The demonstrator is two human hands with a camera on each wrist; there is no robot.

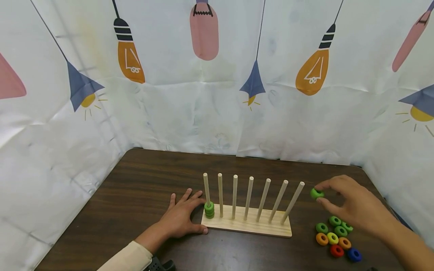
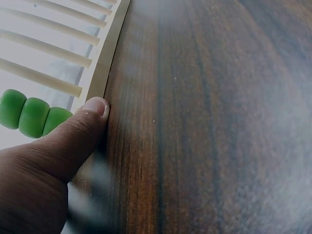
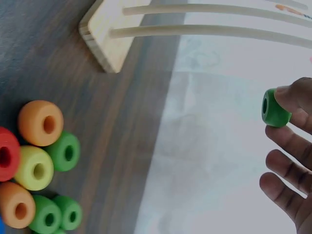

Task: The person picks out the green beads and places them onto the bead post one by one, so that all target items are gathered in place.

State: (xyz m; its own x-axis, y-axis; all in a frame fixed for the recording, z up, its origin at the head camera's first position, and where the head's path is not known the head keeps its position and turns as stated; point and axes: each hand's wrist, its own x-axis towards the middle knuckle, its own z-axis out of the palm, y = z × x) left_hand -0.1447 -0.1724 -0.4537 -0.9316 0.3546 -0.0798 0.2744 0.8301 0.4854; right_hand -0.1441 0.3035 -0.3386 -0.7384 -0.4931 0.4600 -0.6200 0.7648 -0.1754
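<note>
The left hand [image 1: 183,216] is lying palm down with its fingers straight and spread, pointing away from the body; the thumb [image 2: 80,127] is extending sideways, its tip pressing forward at surface level. The left forearm, in a light sleeve, is running back toward the body. The right hand [image 1: 349,205] is hovering raised, palm down, pinching with thumb and index fingertip [image 3: 287,95]; the remaining fingers are lying loosely curled just below the pinch.

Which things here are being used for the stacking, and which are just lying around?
In use: right hand pinching a green bead; left hand steadying the peg board; green beads stacked on the first peg.

Lying about: loose beads on the table; lamp-print backdrop.
</note>
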